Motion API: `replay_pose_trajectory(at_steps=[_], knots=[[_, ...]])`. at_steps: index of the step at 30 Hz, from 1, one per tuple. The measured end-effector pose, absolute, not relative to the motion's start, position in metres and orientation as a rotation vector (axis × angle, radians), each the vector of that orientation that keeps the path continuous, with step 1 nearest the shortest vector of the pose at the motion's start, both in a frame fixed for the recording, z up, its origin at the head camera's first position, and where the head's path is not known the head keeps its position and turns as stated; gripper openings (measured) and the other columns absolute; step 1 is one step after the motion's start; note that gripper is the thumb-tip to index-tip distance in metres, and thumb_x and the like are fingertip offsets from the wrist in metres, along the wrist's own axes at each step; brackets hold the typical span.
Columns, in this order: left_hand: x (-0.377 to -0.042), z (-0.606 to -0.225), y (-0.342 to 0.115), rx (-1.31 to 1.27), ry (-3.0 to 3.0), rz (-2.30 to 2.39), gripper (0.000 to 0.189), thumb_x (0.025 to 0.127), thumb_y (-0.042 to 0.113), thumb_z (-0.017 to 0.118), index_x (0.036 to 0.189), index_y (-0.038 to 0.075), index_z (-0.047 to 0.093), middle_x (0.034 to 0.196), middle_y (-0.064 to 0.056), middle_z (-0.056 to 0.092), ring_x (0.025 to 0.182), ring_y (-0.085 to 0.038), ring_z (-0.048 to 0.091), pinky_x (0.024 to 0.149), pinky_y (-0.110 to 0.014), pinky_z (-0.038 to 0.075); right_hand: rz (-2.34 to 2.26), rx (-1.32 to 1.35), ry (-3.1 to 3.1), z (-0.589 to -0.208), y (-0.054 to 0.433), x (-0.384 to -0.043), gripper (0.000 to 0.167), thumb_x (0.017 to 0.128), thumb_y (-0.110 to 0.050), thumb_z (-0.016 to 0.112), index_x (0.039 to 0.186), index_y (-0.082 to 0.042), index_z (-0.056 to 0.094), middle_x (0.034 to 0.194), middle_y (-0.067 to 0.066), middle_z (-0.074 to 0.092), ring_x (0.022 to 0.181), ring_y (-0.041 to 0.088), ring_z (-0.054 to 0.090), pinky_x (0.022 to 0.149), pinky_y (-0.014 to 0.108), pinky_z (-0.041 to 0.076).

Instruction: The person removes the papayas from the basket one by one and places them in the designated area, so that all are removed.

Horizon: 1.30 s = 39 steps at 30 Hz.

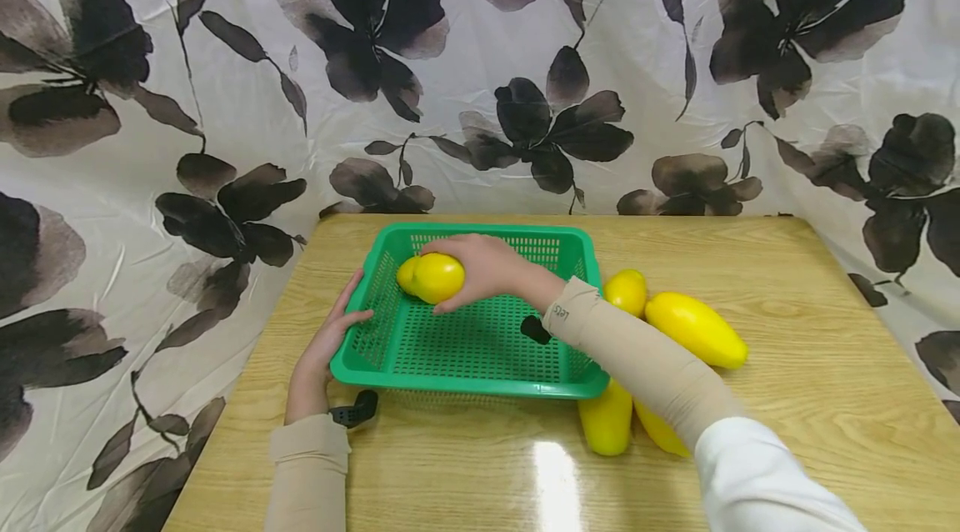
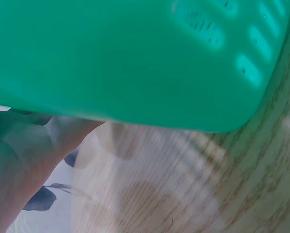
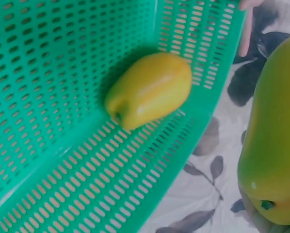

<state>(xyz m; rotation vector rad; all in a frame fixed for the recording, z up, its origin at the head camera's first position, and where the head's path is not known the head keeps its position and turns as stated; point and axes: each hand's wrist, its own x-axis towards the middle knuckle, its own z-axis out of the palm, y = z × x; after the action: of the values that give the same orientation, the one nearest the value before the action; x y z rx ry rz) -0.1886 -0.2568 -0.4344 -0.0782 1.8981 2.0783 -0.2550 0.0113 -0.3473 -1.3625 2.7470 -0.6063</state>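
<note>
the right hand (image 1: pixel 487 269) grasped a yellow fruit (image 1: pixel 438 278) over the green basket (image 1: pixel 465 386) — a second fruit (image 3: pixel 152 90) lay inside, at the basket's left end. the left hand (image 1: pixel 322 348) gripped the basket's left rim — more fruits (image 1: pixel 696 329) lay by its right end on the tabletop (image 1: pixel 825 432).

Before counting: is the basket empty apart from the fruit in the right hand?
No: the right wrist view shows another yellow fruit lying inside the green basket, apart from the held fruit.

Pale wood-grained tabletop (image 1: pixel 450 465), white cloth (image 1: pixel 465 73) with dark printed flowers (image 1: pixel 528 136) behind and alongside, bright patch (image 1: pixel 557 486), perhaps reflected light.
</note>
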Motion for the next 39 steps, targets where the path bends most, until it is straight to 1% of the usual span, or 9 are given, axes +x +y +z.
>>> replay_pose_trajectory(at_steps=[4, 8, 14, 18, 23, 28, 34, 39], knots=[[-0.190, -0.436, -0.257, -0.079, 1.921, 2.060, 0.067, 0.095, 0.014, 0.042, 0.144, 0.045, 0.009, 0.152, -0.003, -0.007, 0.124, -0.040, 0.026, 0.084, -0.039, 0.045, -0.605, -1.329, 2.750, -0.342, 0.026, -0.250, 0.075, 0.062, -0.054, 0.074, 0.126, -0.023, 0.052, 0.123, -0.003, 0.056, 0.102, 0.017, 0.054, 0.075, 0.034, 0.045], [-0.190, -0.437, -0.257, -0.087, 1.924, 2.054, 0.067, 0.095, 0.014, 0.042, 0.144, 0.044, 0.009, 0.152, -0.002, -0.008, 0.124, -0.039, 0.026, 0.083, -0.036, 0.045, -0.664, -1.294, 2.750, -0.337, 0.045, -0.247, 0.074, 0.062, -0.053, 0.075, 0.126, -0.024, 0.052, 0.121, -0.005, 0.057, 0.097, 0.015, 0.054, 0.072, 0.033, 0.045], [-0.191, -0.436, -0.259, -0.084, 1.931, 2.055, 0.068, 0.095, 0.013, 0.041, 0.146, 0.041, 0.006, 0.152, -0.003, -0.007, 0.124, -0.038, 0.025, 0.082, -0.034, 0.045, -0.760, -1.245, 2.774, -0.327, 0.072, -0.240, 0.073, 0.062, -0.050, 0.076, 0.126, -0.021, 0.053, 0.117, -0.004, 0.059, 0.089, 0.014, 0.055, 0.068, 0.032, 0.045], [-0.191, -0.435, -0.259, -0.079, 1.923, 2.064, 0.068, 0.095, 0.013, 0.041, 0.145, 0.042, 0.007, 0.152, -0.004, -0.007, 0.123, -0.037, 0.027, 0.081, -0.034, 0.046, -0.813, -1.219, 2.801, -0.324, 0.088, -0.236, 0.074, 0.062, -0.049, 0.077, 0.125, -0.019, 0.054, 0.115, -0.002, 0.060, 0.087, 0.016, 0.057, 0.068, 0.034, 0.046], [-0.190, -0.435, -0.259, -0.064, 1.919, 2.070, 0.067, 0.094, 0.013, 0.041, 0.145, 0.043, 0.008, 0.152, -0.004, -0.008, 0.123, -0.037, 0.027, 0.082, -0.035, 0.046, -0.872, -1.212, 2.823, -0.322, 0.110, -0.230, 0.072, 0.060, -0.044, 0.080, 0.122, -0.016, 0.055, 0.114, 0.001, 0.061, 0.090, 0.018, 0.057, 0.073, 0.036, 0.046], [-0.188, -0.435, -0.258, -0.058, 1.924, 2.061, 0.067, 0.095, 0.012, 0.040, 0.145, 0.043, 0.007, 0.152, -0.004, -0.009, 0.125, -0.037, 0.023, 0.083, -0.033, 0.045, -0.886, -1.153, 2.873, -0.322, 0.132, -0.223, 0.071, 0.060, -0.042, 0.080, 0.120, -0.016, 0.055, 0.111, 0.000, 0.061, 0.087, 0.017, 0.056, 0.071, 0.036, 0.047], [-0.189, -0.436, -0.258, -0.084, 1.942, 2.054, 0.067, 0.095, 0.012, 0.040, 0.145, 0.043, 0.009, 0.152, -0.003, -0.007, 0.125, -0.038, 0.025, 0.083, -0.034, 0.045, -0.865, -0.987, 2.968, -0.324, 0.156, -0.210, 0.073, 0.062, -0.045, 0.079, 0.124, -0.018, 0.052, 0.116, 0.002, 0.058, 0.090, 0.021, 0.056, 0.071, 0.039, 0.047], [-0.190, -0.436, -0.257, -0.080, 1.948, 2.050, 0.067, 0.095, 0.012, 0.040, 0.145, 0.042, 0.009, 0.152, -0.003, -0.007, 0.126, -0.038, 0.024, 0.083, -0.035, 0.045, -0.856, -0.832, 3.037, -0.329, 0.179, -0.199, 0.075, 0.061, -0.049, 0.079, 0.124, -0.019, 0.052, 0.118, 0.005, 0.057, 0.094, 0.025, 0.055, 0.073, 0.043, 0.046]])
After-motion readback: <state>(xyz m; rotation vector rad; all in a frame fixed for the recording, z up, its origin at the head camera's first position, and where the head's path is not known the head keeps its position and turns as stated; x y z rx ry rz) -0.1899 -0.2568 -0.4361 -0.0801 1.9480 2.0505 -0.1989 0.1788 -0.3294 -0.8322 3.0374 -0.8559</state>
